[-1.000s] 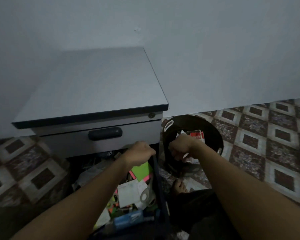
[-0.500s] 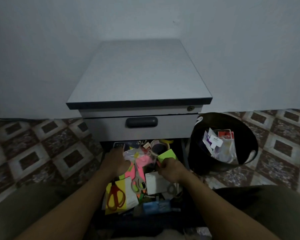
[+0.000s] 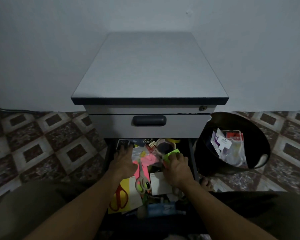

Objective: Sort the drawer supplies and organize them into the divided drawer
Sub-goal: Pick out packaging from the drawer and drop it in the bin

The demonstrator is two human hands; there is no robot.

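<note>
L hand [image 3: 123,161] fingers straight in the drawer [image 3: 191,153] clutter, R hand [image 3: 177,168] pinches green sticky pad [image 3: 171,153], labels too blurry tbh.

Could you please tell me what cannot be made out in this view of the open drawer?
Head view:
Drawer dividers: buried under heaped supplies.
Left hand: fingertips lost in shadow under the closed drawer; hold unclear.
Packet labels in the black bin: too small.
Drawer front: behind forearms.
</note>
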